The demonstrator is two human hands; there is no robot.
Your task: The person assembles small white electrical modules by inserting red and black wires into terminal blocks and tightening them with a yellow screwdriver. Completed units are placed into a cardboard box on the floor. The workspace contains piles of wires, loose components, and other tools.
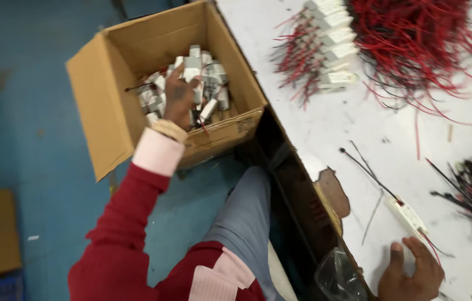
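Down inside the cardboard box beside the worktop, the left hand closes on white modules; the right hand rests open, fingers spread, steadying a wired module.

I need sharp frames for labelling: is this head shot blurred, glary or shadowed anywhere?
Head view: soft motion blur throughout, strongest on the left hand in the cardboard box; the white table looks bright and slightly washed out; the gap under its edge is dark; the right hand is cropped by the frame.
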